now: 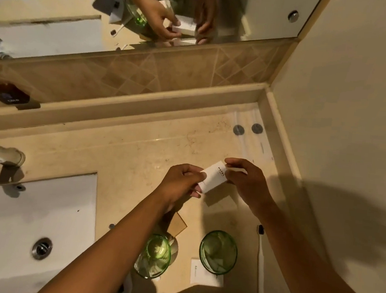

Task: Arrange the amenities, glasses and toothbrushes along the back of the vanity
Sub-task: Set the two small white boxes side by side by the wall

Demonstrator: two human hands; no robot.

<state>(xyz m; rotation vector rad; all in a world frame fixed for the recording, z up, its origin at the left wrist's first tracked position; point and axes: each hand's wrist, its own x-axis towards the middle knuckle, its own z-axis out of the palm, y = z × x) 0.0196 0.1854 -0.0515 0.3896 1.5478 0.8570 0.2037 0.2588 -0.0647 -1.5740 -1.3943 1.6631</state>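
A small white box marked HOTEL [215, 176] hangs above the beige vanity top [126, 154]. My left hand [181, 182] pinches its near end and my right hand [247, 179] pinches its far end. Two green glasses [154, 256] [218, 252] stand near the front edge. A white toothbrush with dark bristles [260, 264] lies along the right side. A flat white packet [204, 276] lies under the right glass. A tan card [177, 224] sits beside my left forearm. Two clear wrapped items with round grey ends [247, 129] lie in the back right corner.
A white sink [29, 220] with a metal drain fills the left. A tap [0, 152] reaches over it. A raised ledge [120, 107] and tiled splashback run along the back under a mirror [81, 19]. A dark object [7, 96] rests on the ledge at left.
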